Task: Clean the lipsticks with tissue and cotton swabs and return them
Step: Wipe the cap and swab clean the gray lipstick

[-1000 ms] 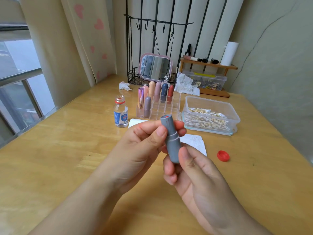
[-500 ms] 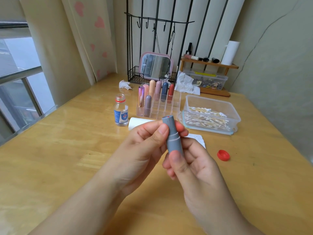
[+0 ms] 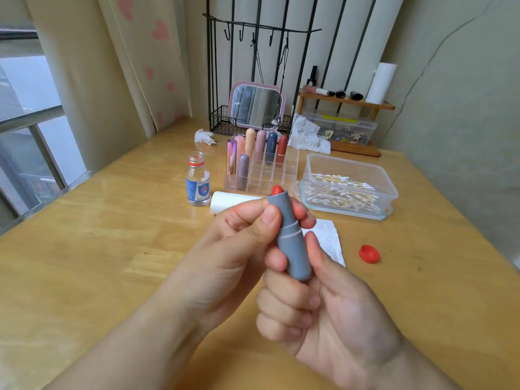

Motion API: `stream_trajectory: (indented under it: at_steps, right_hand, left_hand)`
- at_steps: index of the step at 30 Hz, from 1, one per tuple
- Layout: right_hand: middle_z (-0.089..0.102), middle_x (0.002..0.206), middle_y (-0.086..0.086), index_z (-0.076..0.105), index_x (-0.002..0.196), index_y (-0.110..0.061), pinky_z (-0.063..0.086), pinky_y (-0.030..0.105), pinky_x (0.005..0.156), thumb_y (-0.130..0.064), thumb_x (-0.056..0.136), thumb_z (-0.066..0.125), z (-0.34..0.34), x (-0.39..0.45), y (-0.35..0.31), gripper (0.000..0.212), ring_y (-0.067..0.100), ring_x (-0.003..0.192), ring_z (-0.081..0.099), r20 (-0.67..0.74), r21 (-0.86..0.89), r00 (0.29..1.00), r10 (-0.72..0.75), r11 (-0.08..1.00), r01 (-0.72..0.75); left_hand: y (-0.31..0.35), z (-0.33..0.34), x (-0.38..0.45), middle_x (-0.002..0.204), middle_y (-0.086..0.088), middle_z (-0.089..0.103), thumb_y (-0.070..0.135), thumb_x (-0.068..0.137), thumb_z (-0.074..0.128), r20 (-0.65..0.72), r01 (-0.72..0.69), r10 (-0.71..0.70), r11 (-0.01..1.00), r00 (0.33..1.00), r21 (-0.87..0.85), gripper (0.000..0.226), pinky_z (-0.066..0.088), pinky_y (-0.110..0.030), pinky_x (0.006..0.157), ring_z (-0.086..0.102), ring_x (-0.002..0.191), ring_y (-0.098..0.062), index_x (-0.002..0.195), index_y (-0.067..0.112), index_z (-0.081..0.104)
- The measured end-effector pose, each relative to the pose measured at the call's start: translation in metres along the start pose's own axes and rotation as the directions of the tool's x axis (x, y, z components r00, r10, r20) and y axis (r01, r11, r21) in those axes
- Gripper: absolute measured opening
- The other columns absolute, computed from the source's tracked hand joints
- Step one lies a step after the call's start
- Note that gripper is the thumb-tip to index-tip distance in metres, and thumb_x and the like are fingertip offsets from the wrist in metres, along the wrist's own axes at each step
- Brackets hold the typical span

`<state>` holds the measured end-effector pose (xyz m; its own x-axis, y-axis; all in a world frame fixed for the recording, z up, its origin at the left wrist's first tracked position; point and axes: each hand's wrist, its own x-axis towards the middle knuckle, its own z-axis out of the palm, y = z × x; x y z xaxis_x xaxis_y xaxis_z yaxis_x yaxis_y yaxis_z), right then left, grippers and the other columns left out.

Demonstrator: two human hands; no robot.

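Red bullet [image 3: 277,189] risen (base hidden).

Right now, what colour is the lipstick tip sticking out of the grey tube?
Red lipstick tip, clearest in the head view, above the grey tube.

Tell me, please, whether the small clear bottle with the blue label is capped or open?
Open. The bottle stands upright with a bare neck and no cap; a red cap lies apart on the table.
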<state>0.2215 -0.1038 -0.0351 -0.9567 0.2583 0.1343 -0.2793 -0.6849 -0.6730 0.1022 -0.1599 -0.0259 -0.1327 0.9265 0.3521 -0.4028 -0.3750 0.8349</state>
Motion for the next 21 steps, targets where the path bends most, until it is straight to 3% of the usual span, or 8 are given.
stream_trajectory:
  at_steps: [3,6,10,11,13,16,18,21]
  right_hand:
    - [0.052,0.058,0.003,0.065,0.089,-0.011,0.04,0.022,0.054,-0.047,0.088,0.048,-0.0011,-0.0044,-0.0029,0.039,0.012,0.053,0.045,-0.229,-0.374,0.96,-0.162,0.925,0.067]
    - [0.064,0.072,-0.003,0.062,0.094,-0.027,0.046,0.019,0.066,-0.057,0.081,0.049,-0.0065,-0.005,0.001,0.035,0.006,0.066,0.059,-0.22,-0.854,0.848,-0.482,0.516,0.071]
    - [0.056,0.068,-0.014,0.056,0.09,-0.038,0.041,0.014,0.062,-0.059,0.082,0.037,-0.007,-0.0072,0.0043,0.03,0.002,0.064,0.052,-0.135,-0.97,0.798,-0.587,0.243,0.014]
    - [0.052,0.066,-0.015,0.057,0.087,-0.039,0.038,0.012,0.062,-0.059,0.083,0.036,-0.0063,-0.007,0.0045,0.029,0.001,0.062,0.048,-0.137,-0.965,0.817,-0.56,0.263,0.018]
    - [0.045,0.063,-0.014,0.059,0.083,-0.034,0.036,0.013,0.06,-0.06,0.082,0.044,-0.0045,-0.0047,0.0046,0.029,0.002,0.06,0.042,-0.197,-0.855,0.881,-0.43,0.515,0.06]
    - [0.039,0.06,-0.007,0.064,0.085,-0.016,0.034,0.017,0.055,-0.051,0.082,0.065,-0.0042,-0.0012,0.0045,0.035,0.006,0.054,0.035,-0.158,-0.315,0.975,-0.157,0.944,0.101]
    - [0.038,0.06,-0.006,0.063,0.092,-0.009,0.033,0.018,0.055,-0.045,0.089,0.059,-0.0045,-0.0007,0.0042,0.036,0.007,0.054,0.034,-0.034,-0.099,0.999,-0.035,0.995,0.032]
    - [0.043,0.06,-0.004,0.064,0.095,-0.007,0.035,0.018,0.056,-0.04,0.093,0.053,-0.0026,-0.0006,0.0028,0.035,0.007,0.054,0.039,0.005,-0.034,1.0,-0.014,0.999,0.014]
  left_hand:
    - [-0.0007,0.0008,0.0022,0.076,0.001,0.067,0.03,0.078,0.063,-0.094,0.034,-0.033,0.999,0.995,0.017,0.018,0.05,-0.022,0.062,0.05,0.061,-0.015,0.085,0.017,0.072]
    - [-0.0046,0.0006,0.0042,0.087,-0.006,0.065,0.023,0.084,0.06,-0.15,0.013,-0.007,0.999,0.989,0.04,0.017,0.044,-0.027,0.048,0.048,0.056,-0.021,0.086,0.011,0.071]
    - [-0.0066,-0.0009,0.0043,0.087,-0.004,0.067,0.029,0.082,0.056,-0.128,0.015,-0.007,0.998,0.992,0.062,0.021,0.048,-0.024,0.06,0.051,0.069,-0.02,0.084,0.016,0.073]
    - [-0.0067,-0.0021,0.0043,0.088,-0.003,0.066,0.031,0.081,0.059,-0.118,0.018,-0.011,0.998,0.993,0.066,0.02,0.049,-0.024,0.064,0.05,0.072,-0.02,0.084,0.017,0.073]
    - [-0.0059,-0.0048,0.0044,0.092,-0.002,0.066,0.038,0.08,0.068,-0.099,0.016,-0.009,0.997,0.995,0.074,0.022,0.045,-0.027,0.069,0.046,0.078,-0.022,0.087,0.018,0.072]
    - [-0.0046,-0.0065,0.0036,0.089,-0.004,0.064,0.04,0.075,0.071,-0.063,0.031,-0.03,0.999,0.998,0.023,0.025,0.045,-0.021,0.07,0.048,0.067,-0.014,0.086,0.017,0.072]
    - [-0.0037,-0.0057,0.0021,0.077,-0.008,0.058,0.036,0.074,0.073,-0.048,0.048,-0.05,0.998,0.998,-0.026,0.022,0.048,-0.017,0.064,0.048,0.049,-0.003,0.083,0.016,0.072]
    - [-0.0017,-0.0026,0.001,0.068,-0.002,0.057,0.041,0.073,0.072,-0.023,0.048,-0.049,0.998,0.999,-0.048,0.028,0.049,-0.017,0.063,0.049,0.049,-0.001,0.084,0.016,0.072]
